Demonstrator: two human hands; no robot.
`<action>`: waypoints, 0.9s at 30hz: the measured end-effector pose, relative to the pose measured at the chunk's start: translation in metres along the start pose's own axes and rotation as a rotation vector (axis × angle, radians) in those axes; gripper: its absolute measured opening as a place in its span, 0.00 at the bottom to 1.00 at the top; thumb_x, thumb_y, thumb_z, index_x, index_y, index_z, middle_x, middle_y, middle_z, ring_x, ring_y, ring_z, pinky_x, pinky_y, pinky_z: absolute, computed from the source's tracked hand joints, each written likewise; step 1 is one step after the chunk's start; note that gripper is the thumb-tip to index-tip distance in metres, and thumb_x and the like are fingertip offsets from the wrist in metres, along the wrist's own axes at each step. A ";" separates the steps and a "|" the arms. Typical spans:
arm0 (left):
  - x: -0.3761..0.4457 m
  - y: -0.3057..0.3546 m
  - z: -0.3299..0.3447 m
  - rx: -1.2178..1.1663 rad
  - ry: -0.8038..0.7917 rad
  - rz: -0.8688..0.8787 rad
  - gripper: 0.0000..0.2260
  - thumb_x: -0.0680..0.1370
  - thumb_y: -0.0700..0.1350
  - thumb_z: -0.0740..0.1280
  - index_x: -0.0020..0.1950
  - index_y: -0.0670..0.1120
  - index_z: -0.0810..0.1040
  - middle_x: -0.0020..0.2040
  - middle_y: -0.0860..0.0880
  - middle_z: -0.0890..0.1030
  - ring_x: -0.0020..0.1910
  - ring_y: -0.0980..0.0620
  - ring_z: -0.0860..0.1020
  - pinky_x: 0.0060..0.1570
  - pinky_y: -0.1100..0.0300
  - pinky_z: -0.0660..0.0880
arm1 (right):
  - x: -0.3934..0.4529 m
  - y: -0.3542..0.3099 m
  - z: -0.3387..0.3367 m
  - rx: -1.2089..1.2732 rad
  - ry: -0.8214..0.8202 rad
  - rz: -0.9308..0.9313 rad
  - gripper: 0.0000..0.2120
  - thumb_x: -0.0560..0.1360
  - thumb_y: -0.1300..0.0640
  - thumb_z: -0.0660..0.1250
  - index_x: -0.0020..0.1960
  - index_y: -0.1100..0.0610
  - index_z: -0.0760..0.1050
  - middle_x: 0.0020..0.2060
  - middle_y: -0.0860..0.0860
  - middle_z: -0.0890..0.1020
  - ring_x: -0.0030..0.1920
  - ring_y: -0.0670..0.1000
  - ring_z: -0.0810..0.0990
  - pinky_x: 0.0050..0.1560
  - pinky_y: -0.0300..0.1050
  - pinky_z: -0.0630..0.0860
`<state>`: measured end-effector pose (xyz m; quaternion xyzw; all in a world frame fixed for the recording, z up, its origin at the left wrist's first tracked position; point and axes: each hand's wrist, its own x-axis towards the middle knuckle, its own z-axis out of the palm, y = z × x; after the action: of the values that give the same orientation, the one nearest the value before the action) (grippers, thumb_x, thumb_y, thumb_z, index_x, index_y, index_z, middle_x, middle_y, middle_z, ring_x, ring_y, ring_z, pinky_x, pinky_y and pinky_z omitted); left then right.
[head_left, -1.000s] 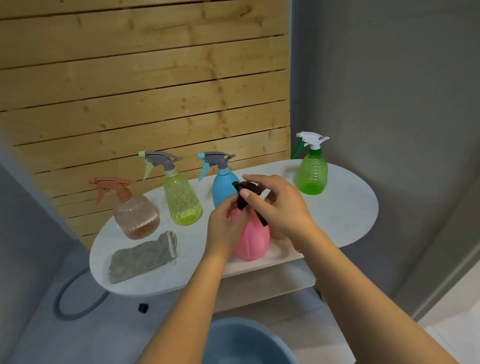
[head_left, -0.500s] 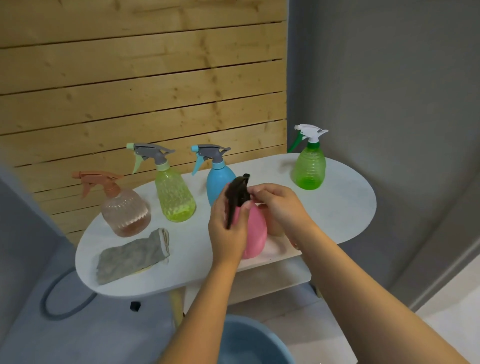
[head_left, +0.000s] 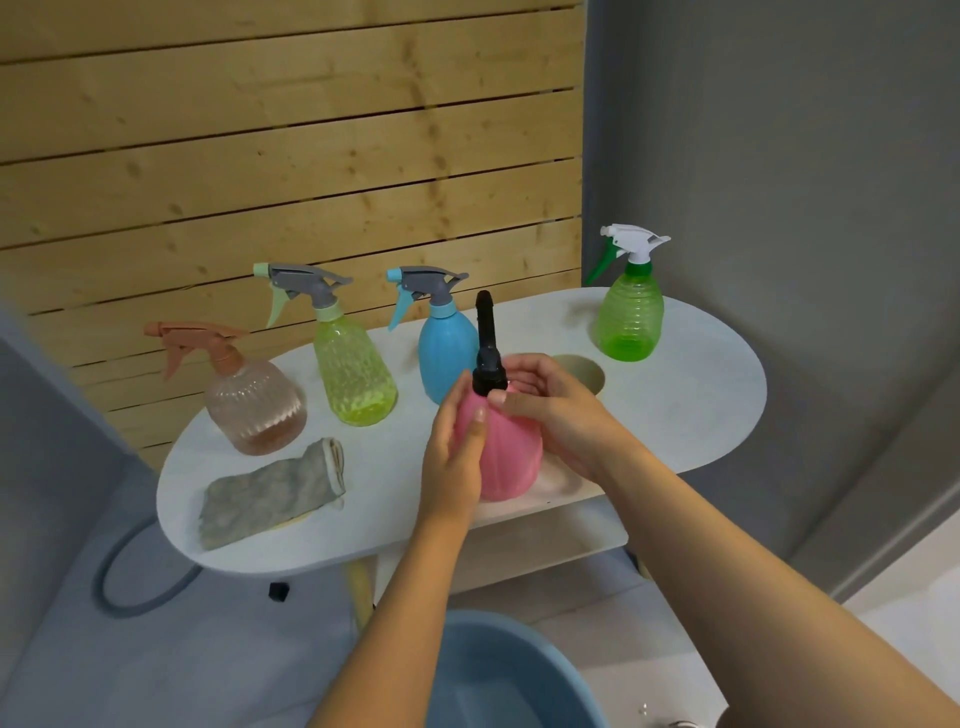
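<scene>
**Pink bottle (head_left: 511, 457) in two hands**

Round and ribbed, it stands just in front of the smooth blue bottle (head_left: 447, 358). The left hand (head_left: 454, 457) wraps its side. The right hand (head_left: 556, 410) curls round the black spray top (head_left: 488, 364) at its collar.

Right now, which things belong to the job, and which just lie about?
In use: pink bottle, black spray head, left hand gripping the bottle, right hand on the head's collar.
Lying about: peach bottle, yellow bottle, blue bottle, green bottle, grey cloth, blue basin.
</scene>
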<state>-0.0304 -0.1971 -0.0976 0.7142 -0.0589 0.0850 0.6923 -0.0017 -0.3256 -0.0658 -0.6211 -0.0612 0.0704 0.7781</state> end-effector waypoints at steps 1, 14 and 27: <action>0.000 0.000 -0.003 -0.001 -0.024 -0.010 0.18 0.77 0.53 0.60 0.67 0.61 0.65 0.67 0.58 0.70 0.65 0.60 0.70 0.65 0.62 0.67 | 0.001 0.000 -0.002 0.060 -0.048 0.025 0.22 0.69 0.62 0.72 0.62 0.54 0.73 0.60 0.56 0.78 0.63 0.56 0.75 0.66 0.51 0.71; 0.002 -0.023 -0.015 0.039 -0.110 -0.048 0.42 0.64 0.72 0.68 0.74 0.57 0.62 0.70 0.55 0.70 0.65 0.57 0.73 0.62 0.54 0.74 | -0.010 0.014 0.023 -0.067 0.141 -0.049 0.24 0.70 0.46 0.69 0.64 0.48 0.75 0.64 0.47 0.76 0.65 0.49 0.73 0.67 0.50 0.68; -0.003 -0.025 -0.015 -0.022 -0.085 -0.058 0.40 0.65 0.65 0.72 0.73 0.57 0.63 0.71 0.56 0.68 0.65 0.63 0.71 0.55 0.67 0.74 | -0.023 0.028 0.040 -0.246 0.318 -0.258 0.10 0.77 0.57 0.64 0.54 0.43 0.72 0.53 0.48 0.79 0.56 0.44 0.76 0.59 0.44 0.74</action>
<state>-0.0291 -0.1809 -0.1222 0.7108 -0.0683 0.0337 0.6993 -0.0328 -0.2857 -0.0849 -0.7017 -0.0249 -0.1363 0.6988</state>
